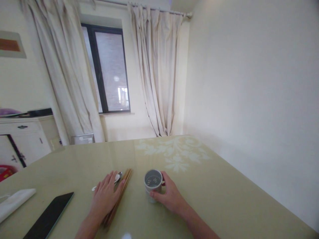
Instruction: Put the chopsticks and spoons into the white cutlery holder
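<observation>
Here's the grey cup (pixel 151 188), upright at the near middle of the worktop (pixel 211 196), clusters of pale dots across its inside bottom. The right hand (pixel 171 193) has its grip closed on it, thumb against the near wall, fingers at the far right side. Just left of the cup, and apart from it, a bundle of brown chopsticks (pixel 116 206) lies slanting, the left hand (pixel 106 193) over it, palm down, thumb on the sticks. That grip is open, fingers stretched over the spoons (pixel 117 178), hiding most of them from view. Further left there's a dark flat slab (pixel 50 215), then a white item (pixel 16 202) near the edge. Beyond the cup, a pale floral print (pixel 176 149) decorates the far end. Past that come curtains (pixel 161 66), a dark-framed window (pixel 112 69) and a white cabinet (pixel 30 139), with a red object (pixel 7 172) below it, its yellow marks too small to read
</observation>
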The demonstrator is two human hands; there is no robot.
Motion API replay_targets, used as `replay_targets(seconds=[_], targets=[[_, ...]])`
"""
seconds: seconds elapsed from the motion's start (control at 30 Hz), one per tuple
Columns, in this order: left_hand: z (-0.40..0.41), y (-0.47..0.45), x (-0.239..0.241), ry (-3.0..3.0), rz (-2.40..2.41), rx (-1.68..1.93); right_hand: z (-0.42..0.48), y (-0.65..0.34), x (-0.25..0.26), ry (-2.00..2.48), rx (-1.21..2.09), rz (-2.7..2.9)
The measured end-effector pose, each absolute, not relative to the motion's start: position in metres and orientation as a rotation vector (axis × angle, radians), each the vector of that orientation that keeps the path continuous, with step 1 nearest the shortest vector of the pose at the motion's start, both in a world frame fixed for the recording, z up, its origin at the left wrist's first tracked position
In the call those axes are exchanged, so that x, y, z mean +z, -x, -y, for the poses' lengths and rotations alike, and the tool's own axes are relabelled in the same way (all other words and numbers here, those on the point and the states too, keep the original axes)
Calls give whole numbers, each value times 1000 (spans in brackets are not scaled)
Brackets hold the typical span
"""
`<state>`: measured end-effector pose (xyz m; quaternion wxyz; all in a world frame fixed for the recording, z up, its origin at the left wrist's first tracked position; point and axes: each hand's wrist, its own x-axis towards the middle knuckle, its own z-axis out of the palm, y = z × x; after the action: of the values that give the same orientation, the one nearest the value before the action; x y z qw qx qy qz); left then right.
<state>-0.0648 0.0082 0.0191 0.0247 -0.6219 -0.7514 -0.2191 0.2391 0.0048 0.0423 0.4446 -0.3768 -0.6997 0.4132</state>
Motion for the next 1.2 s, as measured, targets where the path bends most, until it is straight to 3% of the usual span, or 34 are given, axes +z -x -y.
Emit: replay_targets(seconds=[0.17,1.2], targets=[[-8,70,12,1899,2483,-322,-4,-242,45,952,1020,1751],[15,21,31,1895,2341,-307,-5,-243,50,968,980,1820]])
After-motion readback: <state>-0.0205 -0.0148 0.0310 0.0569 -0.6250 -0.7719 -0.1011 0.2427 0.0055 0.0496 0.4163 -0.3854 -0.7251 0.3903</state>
